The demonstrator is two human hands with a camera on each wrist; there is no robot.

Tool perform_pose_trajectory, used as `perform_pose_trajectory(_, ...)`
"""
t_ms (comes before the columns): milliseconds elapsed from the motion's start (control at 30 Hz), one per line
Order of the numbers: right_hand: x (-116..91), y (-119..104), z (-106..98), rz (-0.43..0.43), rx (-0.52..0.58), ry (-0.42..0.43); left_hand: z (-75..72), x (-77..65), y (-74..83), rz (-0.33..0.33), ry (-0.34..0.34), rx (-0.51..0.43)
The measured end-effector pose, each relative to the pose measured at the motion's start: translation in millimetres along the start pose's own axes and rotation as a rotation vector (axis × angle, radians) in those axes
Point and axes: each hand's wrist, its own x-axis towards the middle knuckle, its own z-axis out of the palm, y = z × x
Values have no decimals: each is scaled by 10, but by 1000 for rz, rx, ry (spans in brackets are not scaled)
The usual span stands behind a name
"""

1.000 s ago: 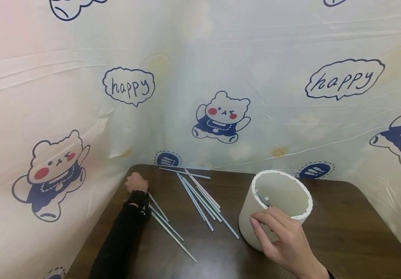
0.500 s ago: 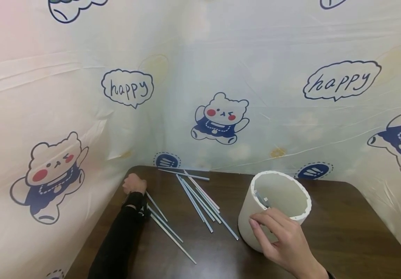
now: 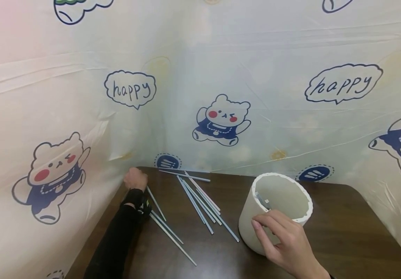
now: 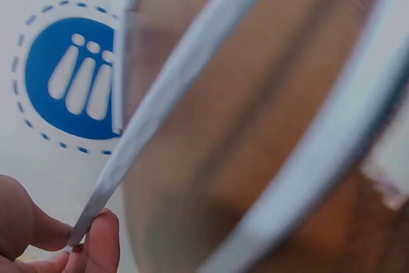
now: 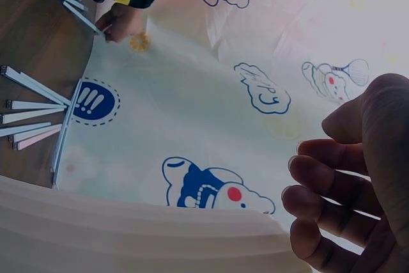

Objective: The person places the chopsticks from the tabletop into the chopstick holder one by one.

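Well left of the white bin point(image 3: 251, 228), the left hand point(image 3: 135, 179) is pinching a pale-blue stick point(image 4: 163, 103) by its end. The right hand point(image 3: 287, 240), fingers loosely bent and released, is hiding part of the bin's front. More sticks point(image 3: 204, 204) are lying between.

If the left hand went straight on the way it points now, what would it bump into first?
Probably the patterned cloth behind the table. The left hand, pinching a thin stick, points that way from the far left corner. How big the gap is, I can't tell.
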Motion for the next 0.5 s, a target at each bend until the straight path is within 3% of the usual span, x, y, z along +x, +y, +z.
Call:
perform_pose_trajectory(233,-17,-4,-5,13,2,4,-94,-76,309,148,143,-120)
perform_pose_trajectory(500,-55,7,-24,42,-3,-16,-300,-234,756,243,147,-316)
